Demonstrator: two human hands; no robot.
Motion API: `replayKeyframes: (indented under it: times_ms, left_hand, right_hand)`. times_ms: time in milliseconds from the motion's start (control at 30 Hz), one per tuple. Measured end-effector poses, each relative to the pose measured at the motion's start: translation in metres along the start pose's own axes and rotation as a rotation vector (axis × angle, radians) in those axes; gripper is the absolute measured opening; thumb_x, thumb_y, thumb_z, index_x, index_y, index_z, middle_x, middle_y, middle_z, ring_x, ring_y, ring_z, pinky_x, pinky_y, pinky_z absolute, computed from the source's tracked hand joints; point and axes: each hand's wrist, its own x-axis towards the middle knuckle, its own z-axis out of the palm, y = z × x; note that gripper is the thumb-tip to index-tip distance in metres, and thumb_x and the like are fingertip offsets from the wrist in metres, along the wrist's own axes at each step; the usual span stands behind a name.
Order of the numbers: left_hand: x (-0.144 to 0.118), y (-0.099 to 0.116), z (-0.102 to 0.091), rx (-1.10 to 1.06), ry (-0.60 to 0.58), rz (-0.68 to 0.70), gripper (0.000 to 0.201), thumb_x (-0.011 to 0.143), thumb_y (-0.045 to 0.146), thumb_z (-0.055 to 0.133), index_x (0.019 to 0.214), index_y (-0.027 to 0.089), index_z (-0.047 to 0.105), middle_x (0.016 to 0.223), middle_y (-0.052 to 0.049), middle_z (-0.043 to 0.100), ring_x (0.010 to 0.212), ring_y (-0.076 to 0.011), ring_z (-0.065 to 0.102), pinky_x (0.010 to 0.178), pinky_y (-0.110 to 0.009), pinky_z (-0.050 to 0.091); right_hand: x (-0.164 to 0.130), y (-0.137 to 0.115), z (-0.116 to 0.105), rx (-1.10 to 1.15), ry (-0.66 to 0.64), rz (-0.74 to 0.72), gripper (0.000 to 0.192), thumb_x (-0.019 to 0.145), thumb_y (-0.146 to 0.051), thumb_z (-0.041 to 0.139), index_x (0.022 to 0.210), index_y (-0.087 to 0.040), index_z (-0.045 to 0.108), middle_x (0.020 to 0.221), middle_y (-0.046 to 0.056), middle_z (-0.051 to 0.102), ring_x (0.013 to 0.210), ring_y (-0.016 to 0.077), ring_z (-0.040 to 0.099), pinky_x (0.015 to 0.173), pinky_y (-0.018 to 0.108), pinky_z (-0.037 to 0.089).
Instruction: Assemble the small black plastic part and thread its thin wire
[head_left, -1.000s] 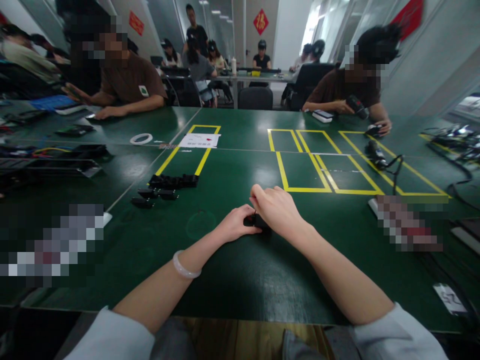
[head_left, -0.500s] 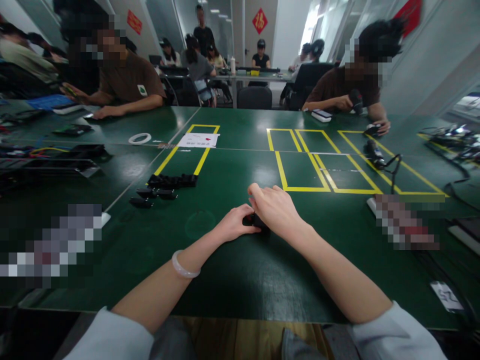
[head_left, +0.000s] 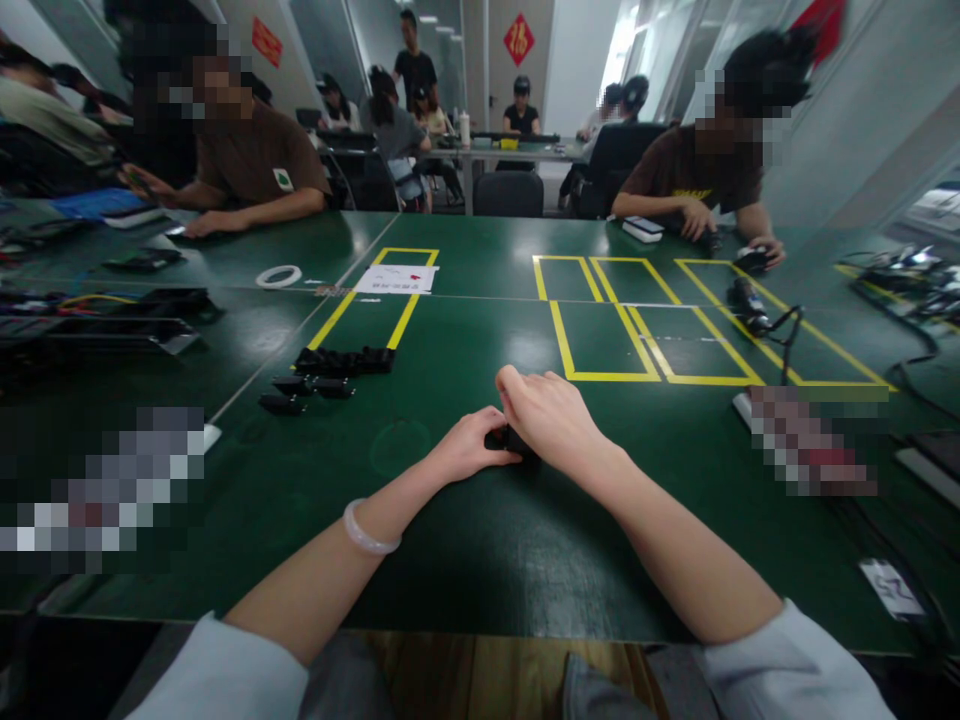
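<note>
Left hand (head_left: pixel 469 452): curled, fingertips pinching the small black part (head_left: pixel 501 439) at table centre, near edge.
Right hand (head_left: pixel 551 415): arched over the part, fingers seemingly closed on it (mostly hidden).
Green table (head_left: pixel 480 560): part rests here.

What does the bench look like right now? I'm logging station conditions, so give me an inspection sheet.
Surface: green table with yellow tape boxes.
Job's things: small black part on the table between both hands.
Clutter: black parts at left; white ring; paper sheet.
Hands: left hand and right hand both closed on the small black part; fingers hide most of it.
Cables: black cable at right, by a dark tool.
Surroundings: co-workers seated across the table; more people at a far table.
</note>
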Motion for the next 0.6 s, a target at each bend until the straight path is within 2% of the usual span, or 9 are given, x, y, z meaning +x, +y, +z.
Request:
replayKeyframes:
  times_ms: [133,300,400,500,600]
  left_hand:
    - [0.0000,0.0012,-0.0007,0.008,-0.005,0.003,0.031,0.073,0.038,0.073,0.094,0.017,0.064,0.098,-0.005,0.064,0.093,-0.0238,0.060,0.084,-0.034,0.047]
    - [-0.0004,0.0001,0.0008,-0.013,-0.005,-0.009,0.036,0.073,0.036,0.073,0.102,0.018,0.062,0.100,-0.004,0.065,0.091,-0.0225,0.060,0.082,-0.033,0.047]
    - [-0.0002,-0.0006,0.0009,-0.001,-0.008,-0.016,0.040,0.073,0.036,0.074,0.105,0.018,0.062,0.099,-0.004,0.064,0.087,-0.0214,0.060,0.080,-0.032,0.047]
    - [0.0003,-0.0007,0.0005,-0.001,-0.011,0.003,0.034,0.073,0.038,0.074,0.099,0.018,0.064,0.098,-0.004,0.064,0.091,-0.0223,0.060,0.083,-0.033,0.047]
    - [0.0007,-0.0003,0.0007,0.003,-0.007,0.007,0.032,0.073,0.038,0.073,0.096,0.018,0.064,0.099,-0.004,0.064,0.093,-0.0232,0.060,0.085,-0.034,0.046]
  right_hand:
    - [-0.0007,-0.0002,-0.0018,0.025,0.012,-0.002,0.017,0.094,-0.022,0.032,0.098,-0.019,0.049,0.083,0.003,0.068,0.073,0.0157,0.061,0.065,0.028,0.027]
    - [0.0000,0.0020,0.0022,0.015,0.012,-0.011,0.026,0.098,-0.034,0.028,0.094,-0.020,0.050,0.074,0.003,0.068,0.067,0.0154,0.060,0.062,0.028,0.024]
    - [0.0005,0.0028,0.0039,0.010,0.023,0.022,0.021,0.096,-0.025,0.029,0.096,-0.019,0.050,0.073,0.003,0.067,0.065,0.0149,0.059,0.060,0.028,0.023]
    - [-0.0003,0.0023,0.0025,0.029,0.054,0.025,0.015,0.092,-0.020,0.035,0.097,-0.018,0.049,0.075,0.002,0.067,0.065,0.0149,0.059,0.061,0.027,0.025]
    - [-0.0011,0.0019,0.0009,0.036,0.059,0.000,0.017,0.094,-0.024,0.033,0.097,-0.019,0.049,0.077,0.002,0.067,0.067,0.0150,0.060,0.063,0.028,0.025]
